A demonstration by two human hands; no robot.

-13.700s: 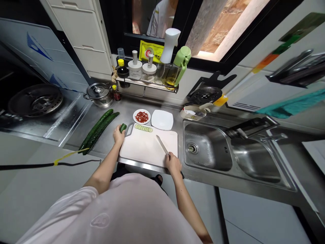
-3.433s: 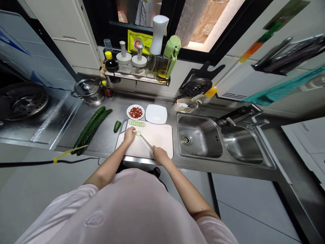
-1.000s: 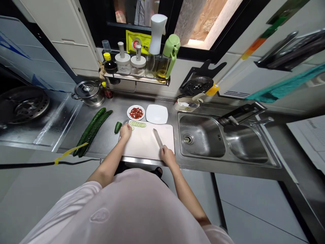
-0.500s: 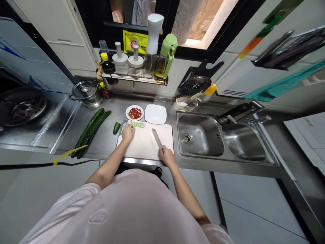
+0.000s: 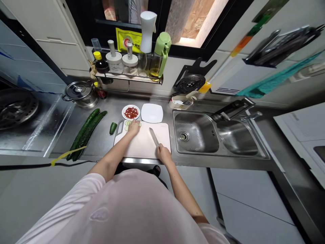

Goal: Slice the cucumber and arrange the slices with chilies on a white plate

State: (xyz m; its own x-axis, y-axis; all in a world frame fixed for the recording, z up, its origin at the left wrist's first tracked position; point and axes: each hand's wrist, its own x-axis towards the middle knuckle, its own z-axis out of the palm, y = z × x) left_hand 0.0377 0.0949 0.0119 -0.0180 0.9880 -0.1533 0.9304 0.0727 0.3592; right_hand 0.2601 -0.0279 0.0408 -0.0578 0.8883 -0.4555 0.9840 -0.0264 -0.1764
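Note:
My right hand (image 5: 164, 154) is closed around the handle of a kitchen knife (image 5: 153, 137), whose blade lies low over the white cutting board (image 5: 144, 144) and points away from me. At the board's far left, my left hand (image 5: 133, 128) reaches over pale green cucumber slices (image 5: 127, 123) with its fingers stretched out onto them, hiding some. A short cucumber end piece (image 5: 113, 128) lies left of the board. Behind the board stand a plate of chopped red pieces (image 5: 131, 112) and a white square plate (image 5: 152, 113).
Two whole cucumbers (image 5: 87, 134) lie on the steel counter to the left, near a lidded pot (image 5: 80, 94). A double sink (image 5: 195, 134) is at the right. Above, a shelf (image 5: 132, 77) carries bottles and jars. A yellow-tipped strap (image 5: 68, 155) crosses the counter's front left.
My left hand has moved right and away from me, over the slices. Some slices now lie in a second row nearer me. My right hand still holds the knife. The view has shifted slightly.

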